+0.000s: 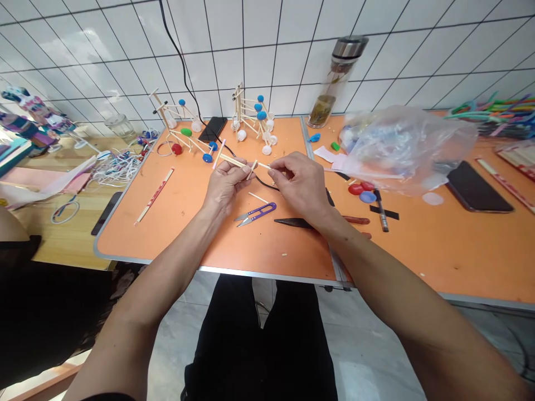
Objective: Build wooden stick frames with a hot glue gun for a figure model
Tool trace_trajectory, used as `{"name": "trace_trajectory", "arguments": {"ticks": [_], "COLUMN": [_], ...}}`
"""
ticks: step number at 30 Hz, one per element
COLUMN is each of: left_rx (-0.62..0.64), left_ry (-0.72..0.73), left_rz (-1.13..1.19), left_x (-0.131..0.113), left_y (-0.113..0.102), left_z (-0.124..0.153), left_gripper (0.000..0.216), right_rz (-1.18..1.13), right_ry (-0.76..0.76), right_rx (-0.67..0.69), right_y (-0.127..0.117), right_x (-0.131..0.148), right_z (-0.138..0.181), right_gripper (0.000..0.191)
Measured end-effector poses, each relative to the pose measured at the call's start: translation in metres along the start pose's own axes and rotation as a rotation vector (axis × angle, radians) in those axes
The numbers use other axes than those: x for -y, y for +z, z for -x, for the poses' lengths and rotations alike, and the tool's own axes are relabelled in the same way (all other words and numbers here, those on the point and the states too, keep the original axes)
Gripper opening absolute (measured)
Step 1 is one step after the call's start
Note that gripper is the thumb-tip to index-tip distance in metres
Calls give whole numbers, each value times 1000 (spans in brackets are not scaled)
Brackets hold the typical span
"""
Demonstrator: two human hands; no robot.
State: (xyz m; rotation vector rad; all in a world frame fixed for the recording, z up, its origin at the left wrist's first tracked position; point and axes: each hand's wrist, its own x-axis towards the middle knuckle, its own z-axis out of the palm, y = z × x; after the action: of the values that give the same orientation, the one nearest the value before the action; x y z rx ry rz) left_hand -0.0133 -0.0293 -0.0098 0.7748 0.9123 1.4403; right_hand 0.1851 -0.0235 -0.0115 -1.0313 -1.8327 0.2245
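My left hand is closed on a small frame of wooden sticks, with a pale pinkish piece at its far end. Pinched in the fingers of my right hand is a short thin stick, its tip close to the frame; whether they touch I cannot tell. Below my hands lie purple-handled thread snips, a loose short stick and a black pointed tool, partly hidden under my right hand and forearm.
Two stick models with coloured caps, a left one and a right one, stand at the back. A tea bottle, plastic bag, dark phone, marker and wrapped chopsticks lie around. Someone's dark clothing shows at left.
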Motion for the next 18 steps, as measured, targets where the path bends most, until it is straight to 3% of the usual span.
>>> {"name": "trace_trajectory", "arguments": {"ticks": [18], "left_rx": [-8], "left_ry": [-3], "left_rz": [-27], "left_x": [1], "left_y": [0], "left_z": [0], "left_gripper": [29], "right_rz": [21], "right_ry": [-18], "right_rx": [-20], "right_y": [1], "right_x": [1], "right_z": [0], "right_gripper": [12]}}
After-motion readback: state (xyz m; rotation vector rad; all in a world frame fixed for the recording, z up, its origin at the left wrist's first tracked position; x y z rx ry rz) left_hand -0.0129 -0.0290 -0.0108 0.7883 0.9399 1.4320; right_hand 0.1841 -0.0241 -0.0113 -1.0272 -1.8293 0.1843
